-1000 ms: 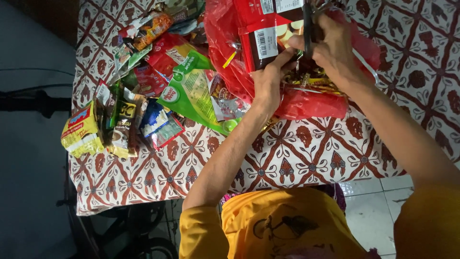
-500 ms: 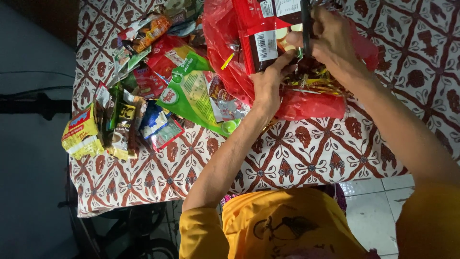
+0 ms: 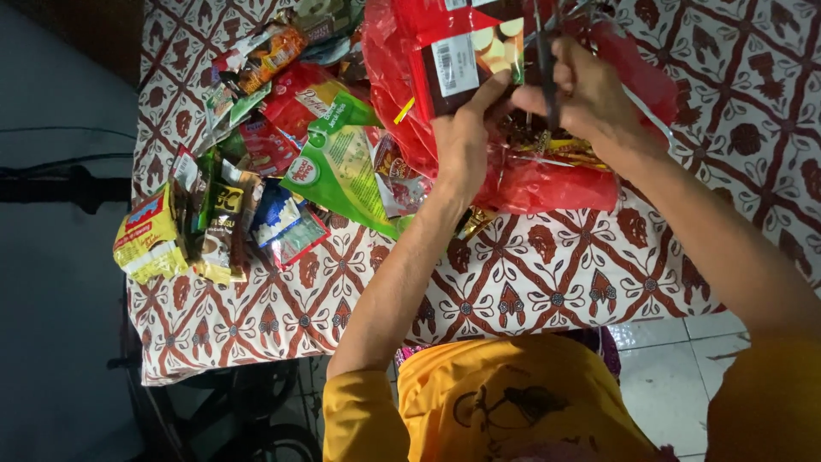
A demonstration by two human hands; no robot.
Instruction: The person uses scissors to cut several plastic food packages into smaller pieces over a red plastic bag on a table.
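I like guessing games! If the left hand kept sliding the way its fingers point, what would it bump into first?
The left hand points up the picture, and its fingers already touch the red packet that both hands hold over the red plastic bag. So it would likely meet that packet first, though depth is hard to judge.

Looking straight down at a worktop under a red-and-white patterned cloth. Left hand gripping the lower edge of a dark red packet, thumb up on its front. Right hand closed round a thin dark tool, right beside the packet. Red plastic bag bunched up underneath both. Off to the left, a messy heap of snack wrappers: green pouch, yellow packet, small blue sachet. Yellow shirt down at the bottom.
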